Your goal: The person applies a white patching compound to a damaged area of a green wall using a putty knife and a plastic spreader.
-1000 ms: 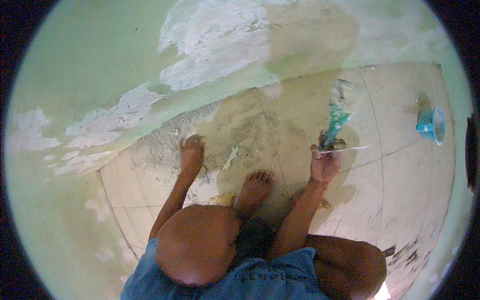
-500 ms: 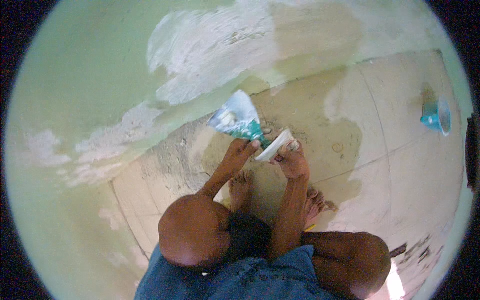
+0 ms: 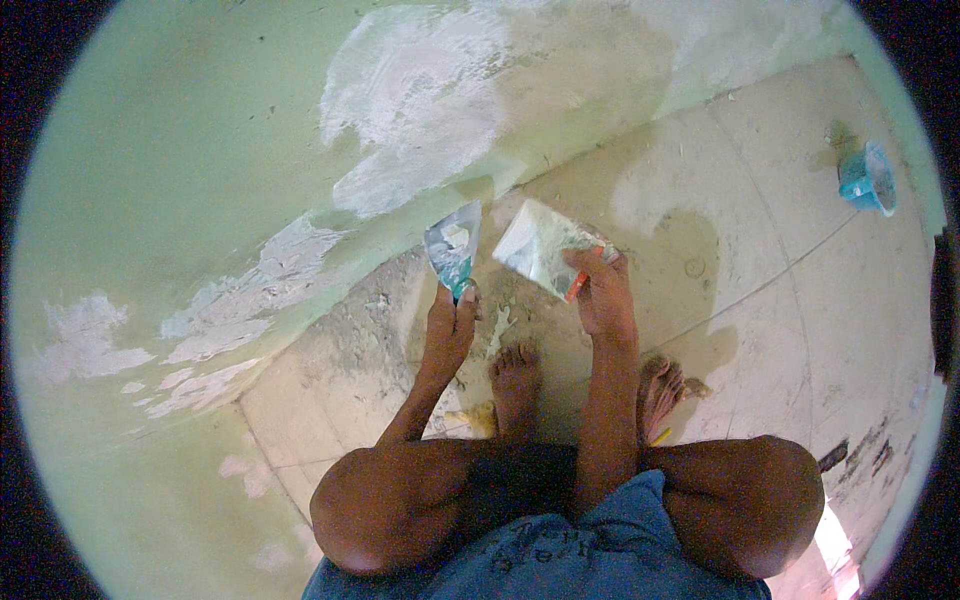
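A putty knife with a teal handle and white paste on its blade is upright in my left hand, low in front of the patched wall. My right hand grips a wide metal scraper blade with a red-orange handle, its thumb over the blade's near part. The two blades are close but apart. My bare feet are on the tiled floor below my hands, between my bent knees.
A green wall with white filler patches runs along the front and left, meeting the tiles. A light blue container stands at the right. Dark scraps or marks are at the lower right. Flakes lie near my feet.
The putty knife has passed from my right hand to my left, which came up from the floor. My right hand has turned the wide scraper flat and drawn it apart from the knife.
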Motion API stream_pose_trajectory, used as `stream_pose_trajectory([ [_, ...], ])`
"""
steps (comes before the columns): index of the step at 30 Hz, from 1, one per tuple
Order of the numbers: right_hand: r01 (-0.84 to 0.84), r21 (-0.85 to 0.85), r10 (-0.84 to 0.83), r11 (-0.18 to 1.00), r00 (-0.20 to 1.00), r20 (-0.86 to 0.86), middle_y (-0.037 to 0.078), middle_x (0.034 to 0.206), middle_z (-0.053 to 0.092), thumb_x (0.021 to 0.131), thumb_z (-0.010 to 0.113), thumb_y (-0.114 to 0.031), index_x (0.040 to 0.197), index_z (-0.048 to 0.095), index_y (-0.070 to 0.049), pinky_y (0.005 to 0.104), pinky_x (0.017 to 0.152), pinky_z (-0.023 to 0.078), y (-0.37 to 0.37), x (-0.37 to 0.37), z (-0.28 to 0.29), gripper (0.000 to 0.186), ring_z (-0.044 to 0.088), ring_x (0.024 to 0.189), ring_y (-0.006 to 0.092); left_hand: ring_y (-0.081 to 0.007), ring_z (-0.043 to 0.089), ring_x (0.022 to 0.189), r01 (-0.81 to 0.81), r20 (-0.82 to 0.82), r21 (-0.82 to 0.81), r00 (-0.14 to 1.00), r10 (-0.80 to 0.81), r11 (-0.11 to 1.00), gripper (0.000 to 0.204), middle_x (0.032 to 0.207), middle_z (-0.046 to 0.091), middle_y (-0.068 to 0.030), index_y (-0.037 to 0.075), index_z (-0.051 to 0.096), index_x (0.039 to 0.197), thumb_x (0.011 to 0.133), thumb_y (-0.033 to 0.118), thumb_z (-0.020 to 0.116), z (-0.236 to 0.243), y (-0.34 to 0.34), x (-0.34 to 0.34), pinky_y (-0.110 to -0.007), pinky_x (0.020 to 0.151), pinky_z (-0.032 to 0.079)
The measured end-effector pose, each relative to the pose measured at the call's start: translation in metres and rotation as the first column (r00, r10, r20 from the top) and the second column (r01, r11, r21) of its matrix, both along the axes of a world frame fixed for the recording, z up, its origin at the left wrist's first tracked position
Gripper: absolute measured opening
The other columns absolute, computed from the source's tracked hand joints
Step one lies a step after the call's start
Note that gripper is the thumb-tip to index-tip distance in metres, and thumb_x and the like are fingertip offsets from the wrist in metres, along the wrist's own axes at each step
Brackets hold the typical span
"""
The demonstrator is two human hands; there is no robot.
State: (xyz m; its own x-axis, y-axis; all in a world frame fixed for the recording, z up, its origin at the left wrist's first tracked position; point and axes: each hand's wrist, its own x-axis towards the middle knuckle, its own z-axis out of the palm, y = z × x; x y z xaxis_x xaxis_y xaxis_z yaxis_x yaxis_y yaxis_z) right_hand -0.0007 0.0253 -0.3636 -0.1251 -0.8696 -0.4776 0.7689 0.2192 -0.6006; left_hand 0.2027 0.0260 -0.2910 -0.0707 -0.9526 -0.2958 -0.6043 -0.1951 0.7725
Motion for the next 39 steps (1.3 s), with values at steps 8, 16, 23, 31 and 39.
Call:
stream_pose_trajectory([
  [8,-0.015,0.133,0.006,0.991,0.998,0.067,0.010,0.087,0.064,0.074,0.067,-0.007,0.093,0.059,0.003,0.0329,0.065,0.053,-0.005,0.033,0.017,0.023,0.064,0.073,0.0179,-0.0337,0.057,0.081,0.391,0.512,-0.348,0.841,-0.177,0.852,0.040,0.086,0.052,-0.0181,0.001,0.046,0.126,0.087,0.009,0.052,-0.015,-0.006,0.018,-0.041,0.068,0.048],
  [16,0.031,-0.127,-0.009,0.991,0.985,0.170,0.007,0.093,0.066,0.076,0.064,-0.002,0.108,0.058,0.003,0.0334,0.074,0.054,-0.013,0.002,0.042,0.033,0.065,0.080,0.0187,-0.0298,0.060,0.083,0.438,0.477,-0.109,0.811,-0.339,0.892,0.038,0.092,0.059,-0.0145,0.002,0.046,0.126,0.091,0.017,0.051,-0.024,0.018,0.076,-0.039,0.067,0.051],
  [23,-0.519,-0.436,0.111,0.735,0.727,-0.678,0.009,0.102,0.067,0.077,0.062,0.003,0.107,0.064,-0.002,0.0360,0.089,0.049,-0.044,-0.020,0.115,0.031,0.063,0.097,0.0211,-0.0112,0.054,0.053,0.096,-0.418,0.404,0.904,0.090,0.910,0.033,0.073,0.059,-0.0053,0.005,0.050,0.108,0.097,0.036,0.043,0.074,0.010,0.056,-0.026,0.048,0.045],
  [31,-0.828,-0.338,-0.375,0.447,0.170,-0.911,0.003,0.133,0.053,0.076,0.047,0.006,0.118,0.062,-0.027,0.0404,0.102,0.041,-0.033,-0.007,0.113,0.056,0.046,0.126,0.0252,-0.0093,0.049,0.048,0.105,-0.548,0.298,0.833,0.080,0.949,0.031,0.072,0.056,-0.0039,0.004,0.049,0.108,0.096,0.033,0.044,0.098,0.021,0.061,-0.023,0.043,0.040],
  [39,-0.543,-0.402,-0.190,0.738,0.404,-0.895,0.013,0.109,0.066,0.082,0.051,0.010,0.101,0.068,-0.003,0.0382,0.094,0.046,-0.029,-0.039,0.104,0.029,0.062,0.104,0.0235,-0.0070,0.051,0.062,-0.009,-0.245,0.062,0.969,0.024,0.998,0.031,0.081,0.056,-0.0014,0.005,0.048,0.119,0.099,0.026,0.040,0.118,0.027,0.051,-0.023,0.056,0.043],
])
